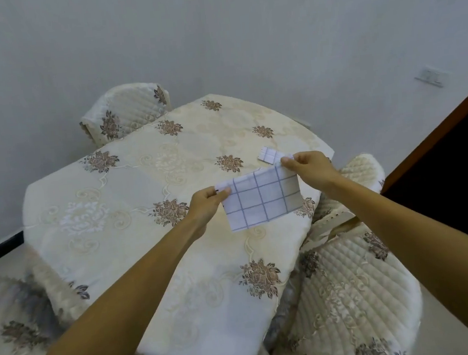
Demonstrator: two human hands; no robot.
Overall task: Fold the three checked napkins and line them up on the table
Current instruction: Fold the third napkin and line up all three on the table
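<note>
A white napkin with a blue check point(262, 199) hangs folded in the air above the right side of the table point(120, 194). My left hand point(207, 205) pinches its upper left corner. My right hand point(309, 167) pinches its upper right corner. The cloth is stretched between them, its lower edge free. A second checked napkin point(270, 154), folded small, lies on the cream flowered tablecloth just beyond my right hand, partly hidden by the fingers. No third napkin shows.
Quilted cream chairs stand around the table: one at the far left corner point(123, 113), one at the right point(360, 170), one at the near right point(352, 294), one at the near left point(13, 327). A dark wooden doorway point(453, 156) is at the right.
</note>
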